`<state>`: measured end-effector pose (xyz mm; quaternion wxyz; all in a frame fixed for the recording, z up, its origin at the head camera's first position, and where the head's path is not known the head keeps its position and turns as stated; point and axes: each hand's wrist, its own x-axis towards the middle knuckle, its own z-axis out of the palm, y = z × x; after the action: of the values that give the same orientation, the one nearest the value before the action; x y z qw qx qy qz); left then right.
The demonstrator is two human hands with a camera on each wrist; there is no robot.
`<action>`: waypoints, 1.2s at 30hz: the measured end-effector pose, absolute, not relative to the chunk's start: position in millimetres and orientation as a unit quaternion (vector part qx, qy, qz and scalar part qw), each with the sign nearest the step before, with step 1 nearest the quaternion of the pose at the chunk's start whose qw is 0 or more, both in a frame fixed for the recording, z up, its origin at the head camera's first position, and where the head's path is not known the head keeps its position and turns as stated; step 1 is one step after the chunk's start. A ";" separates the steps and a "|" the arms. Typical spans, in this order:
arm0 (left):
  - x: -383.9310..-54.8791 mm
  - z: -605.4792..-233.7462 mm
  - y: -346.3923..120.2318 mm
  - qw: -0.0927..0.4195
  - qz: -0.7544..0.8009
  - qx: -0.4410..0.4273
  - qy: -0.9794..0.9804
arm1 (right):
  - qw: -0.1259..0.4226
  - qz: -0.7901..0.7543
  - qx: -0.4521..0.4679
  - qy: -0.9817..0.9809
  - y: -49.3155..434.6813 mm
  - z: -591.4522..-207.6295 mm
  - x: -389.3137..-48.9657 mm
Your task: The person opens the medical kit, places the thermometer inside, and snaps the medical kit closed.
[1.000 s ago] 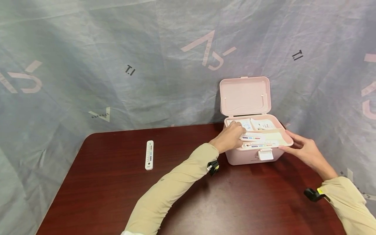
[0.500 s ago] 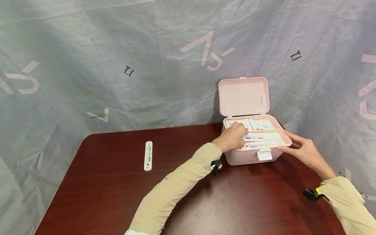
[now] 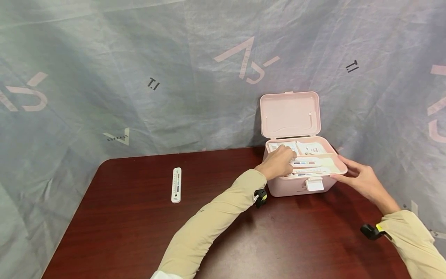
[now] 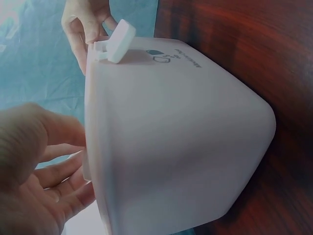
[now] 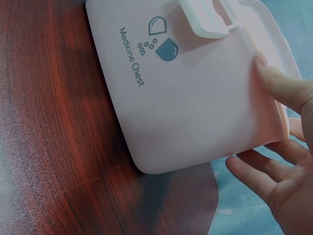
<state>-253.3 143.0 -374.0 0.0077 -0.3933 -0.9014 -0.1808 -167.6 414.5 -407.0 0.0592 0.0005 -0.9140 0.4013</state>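
A pink medicine box (image 3: pixel 296 189), lettered "Medicine Chest" on its front, stands on the table with its lid (image 3: pixel 290 115) raised. My left hand (image 3: pixel 278 162) reaches over its left rim and pinches the left end of a white thermometer (image 3: pixel 306 162), which lies along the front compartment. A second thermometer (image 3: pixel 310 171) lies in front of it inside the box. My right hand (image 3: pixel 362 179) grips the box's front right corner, thumb on the front wall and fingers around the side, as the right wrist view shows. The left fingertips are partly hidden behind the rim in the left wrist view.
Another white thermometer (image 3: pixel 176 185) lies upright in view on the left part of the dark red table (image 3: pixel 132 224). White packets (image 3: pixel 311 148) fill the box's rear compartment. A white latch (image 3: pixel 314 183) hangs open at the front. A grey cloth (image 3: pixel 195 77) hangs close behind the table.
My left hand has shifted slightly to the right, and the pinched thermometer has slid right with it inside the box. The right hand keeps its grip on the corner.
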 end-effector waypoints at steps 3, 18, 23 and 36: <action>-252.2 -375.6 145.2 0.010 -0.189 -0.388 -0.902 | 0.058 0.402 0.000 -0.914 414.6 -406.9 -167.1; -248.7 -384.5 151.2 0.060 -0.207 -0.381 -0.899 | 0.066 0.402 -0.004 -0.913 416.0 -405.9 -166.7; -247.6 -383.8 150.9 0.062 -0.199 -0.372 -0.905 | 0.065 0.411 -0.001 -0.909 414.3 -405.0 -168.0; -247.4 -388.9 147.9 0.083 -0.190 -0.373 -0.904 | 0.061 0.410 0.002 -0.910 412.6 -405.8 -170.0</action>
<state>-247.4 147.9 -388.9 0.0828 -0.3732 -0.9043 -0.1900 -170.0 412.6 -405.8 0.0607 0.0022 -0.9100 0.4102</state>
